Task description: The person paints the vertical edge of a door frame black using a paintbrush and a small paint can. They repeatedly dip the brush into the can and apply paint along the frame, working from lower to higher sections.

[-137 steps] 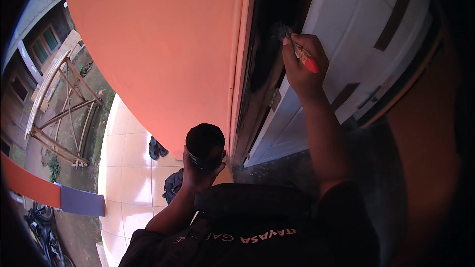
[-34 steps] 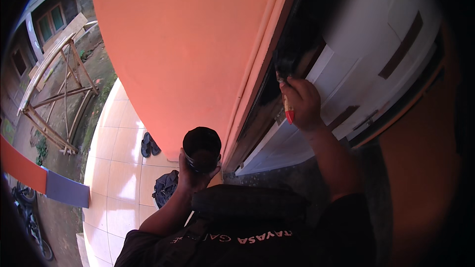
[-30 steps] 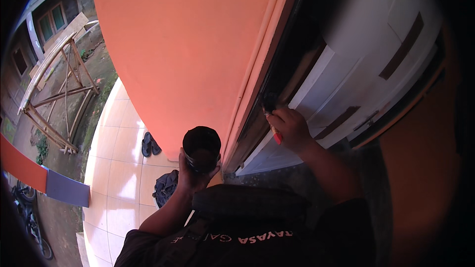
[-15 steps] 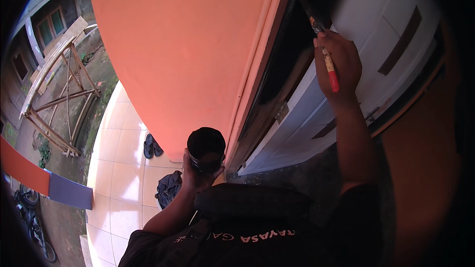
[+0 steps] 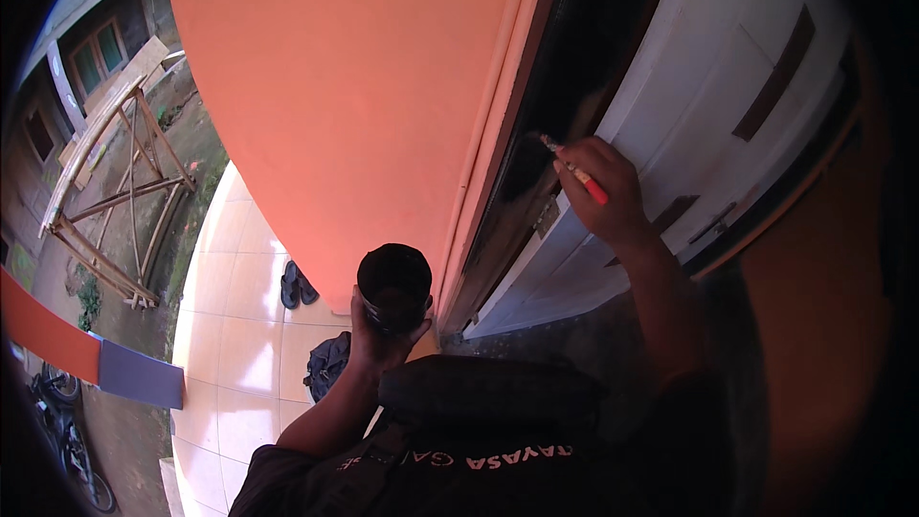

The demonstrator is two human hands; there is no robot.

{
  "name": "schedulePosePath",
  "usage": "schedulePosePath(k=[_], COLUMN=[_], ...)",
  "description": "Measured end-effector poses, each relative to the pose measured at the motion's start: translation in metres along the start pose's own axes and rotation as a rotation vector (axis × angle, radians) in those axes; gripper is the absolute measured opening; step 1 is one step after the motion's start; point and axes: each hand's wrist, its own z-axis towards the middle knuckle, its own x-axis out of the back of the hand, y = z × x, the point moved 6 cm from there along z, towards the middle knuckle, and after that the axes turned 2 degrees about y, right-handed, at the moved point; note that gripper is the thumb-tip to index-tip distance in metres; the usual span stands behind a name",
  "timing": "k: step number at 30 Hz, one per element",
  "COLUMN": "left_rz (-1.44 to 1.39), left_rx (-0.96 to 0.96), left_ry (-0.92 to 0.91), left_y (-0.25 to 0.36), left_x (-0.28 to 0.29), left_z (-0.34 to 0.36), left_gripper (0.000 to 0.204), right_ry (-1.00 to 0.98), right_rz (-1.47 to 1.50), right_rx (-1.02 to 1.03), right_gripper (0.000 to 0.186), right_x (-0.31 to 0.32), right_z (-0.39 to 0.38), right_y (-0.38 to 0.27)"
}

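My left hand (image 5: 375,349) is wrapped round a dark round container (image 5: 394,278) whose inside looks black; I hold it up in front of my chest. Pinched in my right hand (image 5: 613,199) is a paintbrush (image 5: 585,180) with a red-ended, paint-flecked handle. Its bristle end points up and left at the dark door frame (image 5: 574,62); whether it touches the wood I cannot tell. Part of that frame looks glossy black, while its lower stretch shows brown. A white door (image 5: 708,86) with brown patches stands just right of my right hand.
An orange wall (image 5: 354,86) borders the frame on the left. Dark sandals (image 5: 298,285) and a dark bag (image 5: 328,364) lie on the tiled floor (image 5: 244,325). Outside are a bamboo frame (image 5: 134,191) and a parked motorcycle (image 5: 69,436). A metal hinge (image 5: 547,220) sits at the door's edge.
My right hand has come down and leftward with the paintbrush, from high beside the door to lower on the frame. My left hand and the container have stayed nearly in place.
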Motion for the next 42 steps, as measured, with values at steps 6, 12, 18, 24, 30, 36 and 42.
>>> schedulePosePath(k=[6,12,18,24,30,36,42], left_rz=[-0.030,0.009,-0.001,-0.018,-0.011,-0.046,-0.085], left_rx=[0.034,0.018,0.021,0.053,0.033,0.065,0.061], left_ry=[-0.079,-0.036,-0.053,-0.108,-0.091,-0.090,-0.101], left_y=[-0.006,-0.010,-0.007,-0.007,-0.009,-0.007,-0.005], left_x=[0.004,0.006,0.008,-0.009,-0.011,-0.003,-0.004], left_z=[0.003,0.003,-0.001,0.000,-0.002,0.001,0.003], left_gripper=[0.089,0.089,0.086,0.085,0.084,0.084,0.083], right_ry=[0.434,0.045,-0.138,0.200,0.474,0.026,-0.110], right_rz=[-0.280,-0.259,0.007,-0.133,-0.294,-0.151,0.022], right_rx=[0.260,0.122,-0.088,-0.048,0.157,-0.040,-0.155], right_gripper=[0.020,0.021,0.013,0.016,0.022,0.018,0.013], right_x=[0.049,-0.031,-0.047,0.034,0.047,-0.027,-0.031], right_z=[0.047,-0.070,-0.115,0.020,0.022,-0.074,-0.094], right_y=[-0.022,0.008,0.005,0.019,-0.002,0.017,0.005])
